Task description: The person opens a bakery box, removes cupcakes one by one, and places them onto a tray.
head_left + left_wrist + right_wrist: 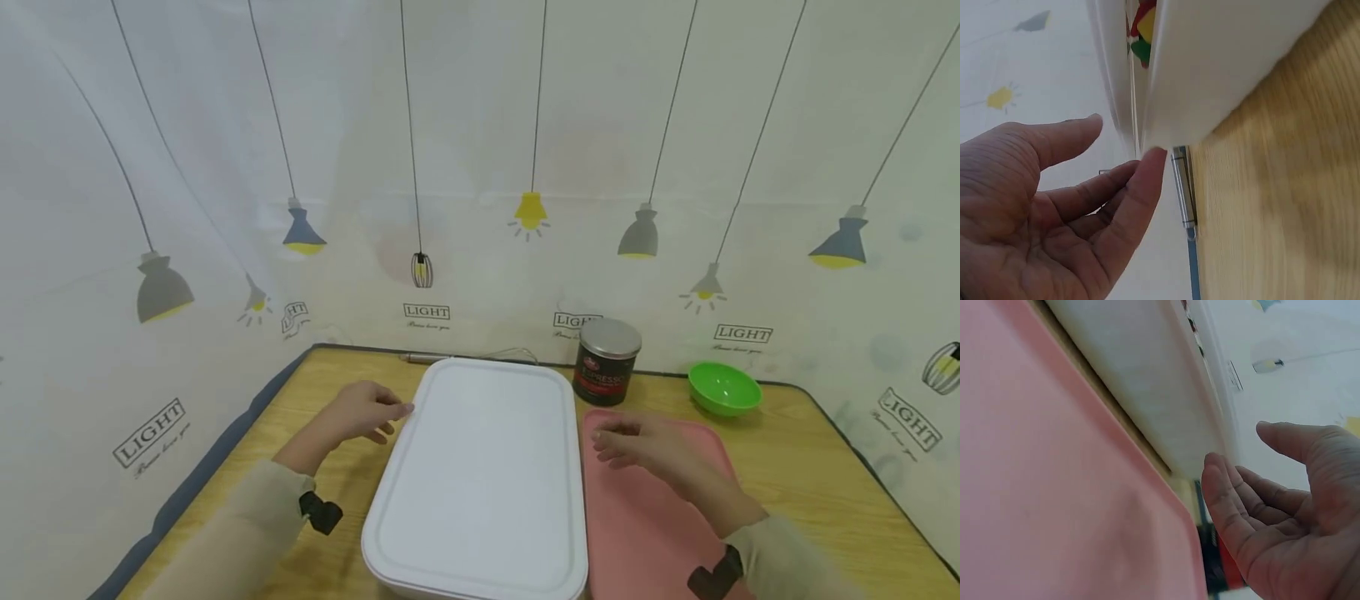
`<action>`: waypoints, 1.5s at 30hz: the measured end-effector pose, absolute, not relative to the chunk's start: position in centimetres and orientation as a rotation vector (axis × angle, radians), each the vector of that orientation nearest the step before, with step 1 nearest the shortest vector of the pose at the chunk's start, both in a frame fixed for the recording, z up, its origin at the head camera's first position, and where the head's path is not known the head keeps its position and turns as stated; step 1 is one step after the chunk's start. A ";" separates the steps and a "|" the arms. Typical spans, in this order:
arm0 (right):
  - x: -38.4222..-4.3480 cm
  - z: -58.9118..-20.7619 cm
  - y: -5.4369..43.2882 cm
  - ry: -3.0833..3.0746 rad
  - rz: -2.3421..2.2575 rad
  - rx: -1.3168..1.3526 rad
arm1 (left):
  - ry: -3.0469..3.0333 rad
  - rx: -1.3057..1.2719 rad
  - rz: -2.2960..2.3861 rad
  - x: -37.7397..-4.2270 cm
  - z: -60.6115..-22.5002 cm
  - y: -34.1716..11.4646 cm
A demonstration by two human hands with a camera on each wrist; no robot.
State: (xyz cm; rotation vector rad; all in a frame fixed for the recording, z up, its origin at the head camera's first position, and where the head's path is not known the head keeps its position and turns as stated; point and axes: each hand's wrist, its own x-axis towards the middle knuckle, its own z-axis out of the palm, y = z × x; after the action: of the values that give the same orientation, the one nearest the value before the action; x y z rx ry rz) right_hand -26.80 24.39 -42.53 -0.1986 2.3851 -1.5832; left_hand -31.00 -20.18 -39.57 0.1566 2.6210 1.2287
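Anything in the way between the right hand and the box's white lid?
Nothing visible stands between the right hand and the white lid. The pink tray lies below the hand, beside the box, and the espresso can stands farther back, off that line.

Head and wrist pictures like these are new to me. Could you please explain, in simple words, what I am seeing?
There is no machine here: a person works with two bare hands. The widest picture comes from a camera on the head, looking forward and down. The other two come from cameras on the wrists, one on each.

On the wooden table are a white box under a white lid, a pink tray, an espresso can and a green bowl. Colourful pieces show through a gap below the lid.

The left hand is beside the box; whether it touches is unclear. The right hand is above the tray. Neither holds anything.
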 end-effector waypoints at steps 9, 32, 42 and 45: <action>-26.2 -42.6 21.3 2.297 -1.613 -0.186 | 2.576 0.138 1.284 -30.0 -39.3 -19.2; -25.7 -38.3 19.4 2.330 -1.651 -0.173 | 2.670 0.177 1.294 -29.2 -36.2 -20.0; -26.3 -38.2 16.6 2.272 -1.715 -0.158 | 2.688 0.159 1.280 -29.2 -35.3 -22.6; -26.6 -37.9 15.7 2.300 -1.694 -0.132 | 2.697 0.150 1.280 -29.1 -35.0 -23.4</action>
State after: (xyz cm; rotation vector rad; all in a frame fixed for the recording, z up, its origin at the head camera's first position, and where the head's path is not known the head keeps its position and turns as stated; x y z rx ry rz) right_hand -26.56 15.71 -37.90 -0.1324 2.2995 -1.6937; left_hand -29.14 -23.41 -35.05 0.1497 2.6967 1.2805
